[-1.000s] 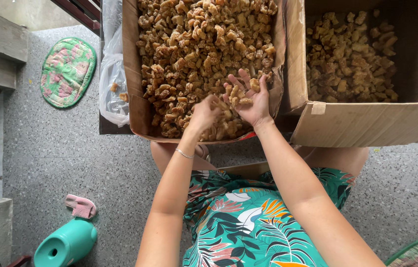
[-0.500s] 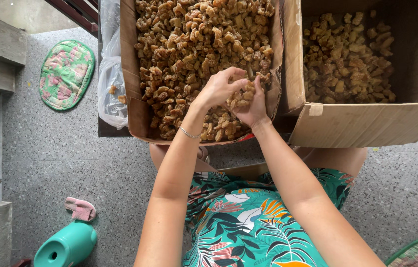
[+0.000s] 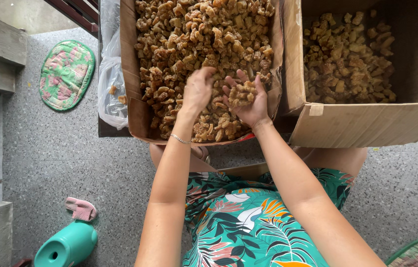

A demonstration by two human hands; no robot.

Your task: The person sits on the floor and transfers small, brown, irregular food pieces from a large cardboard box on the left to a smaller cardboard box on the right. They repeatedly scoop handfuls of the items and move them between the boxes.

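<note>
Both cardboard boxes run off the top edge, so you can't see how deep they go. Your right hand (image 3: 246, 99) lies palm up, fingers cupped round a small heap of brown crusty pieces (image 3: 241, 93) over the left box (image 3: 131, 74). Your left hand (image 3: 198, 89) hovers palm down just beside it, fingers loosely spread — gripping nothing. The right box (image 3: 362, 126) holds fewer pieces. Below lies speckled grey floor, with a quilted mat (image 3: 66, 74) — and a teal plastic container (image 3: 65, 245), partly cut off.
</note>
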